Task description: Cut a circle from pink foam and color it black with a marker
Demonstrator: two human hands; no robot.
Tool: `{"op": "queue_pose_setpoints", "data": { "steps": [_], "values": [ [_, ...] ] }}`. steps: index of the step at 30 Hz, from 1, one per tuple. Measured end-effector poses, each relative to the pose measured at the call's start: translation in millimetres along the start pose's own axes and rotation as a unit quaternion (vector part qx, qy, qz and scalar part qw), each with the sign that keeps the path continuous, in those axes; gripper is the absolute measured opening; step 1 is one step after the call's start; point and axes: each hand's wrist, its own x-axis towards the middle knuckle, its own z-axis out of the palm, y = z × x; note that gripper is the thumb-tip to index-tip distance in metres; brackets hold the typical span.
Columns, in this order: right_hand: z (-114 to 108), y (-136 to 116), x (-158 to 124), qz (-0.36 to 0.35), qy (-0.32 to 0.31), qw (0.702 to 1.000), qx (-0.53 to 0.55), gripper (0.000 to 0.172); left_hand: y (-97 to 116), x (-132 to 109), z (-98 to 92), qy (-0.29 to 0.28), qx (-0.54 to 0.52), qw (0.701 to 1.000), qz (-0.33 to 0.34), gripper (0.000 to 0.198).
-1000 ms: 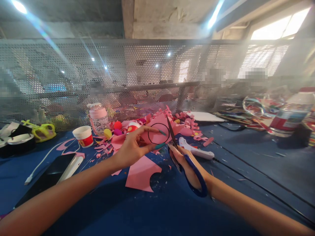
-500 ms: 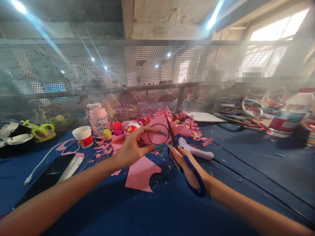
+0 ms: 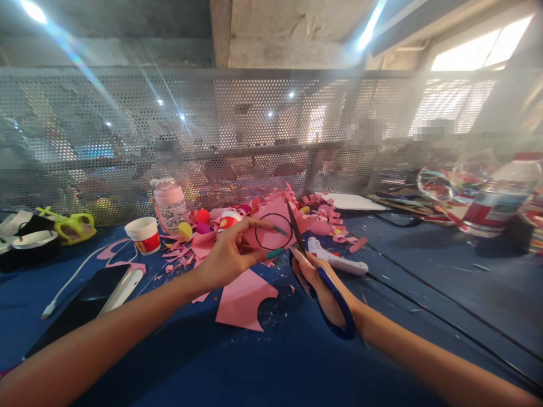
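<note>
Between the thumb and forefinger of my left hand is a piece of pink paper with a black circle outlined on it. My right hand is closed round the blue handles of a pair of scissors. The dark blades point up at the paper's right edge, beside the circle. Below my left hand lies a pink paper offcut with a curved notch. A white glue gun with a black cord rests just behind my right hand.
Pink scraps are heaped at the back. To the left are a paper cup, a pink-lidded bottle, a phone and a white cable. A red-labelled bottle stands far right. A perforated metal screen borders the blue table.
</note>
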Motion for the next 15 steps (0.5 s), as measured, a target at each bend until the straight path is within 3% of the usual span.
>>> {"op": "queue_pose_setpoints", "data": {
  "steps": [15],
  "values": [
    [-1.1,-1.1,0.6,-0.024,0.004,1.0,0.015,0.042,-1.0,1.7,-0.3,-0.002,0.005,1.0,-0.002,0.035]
  ]
}}
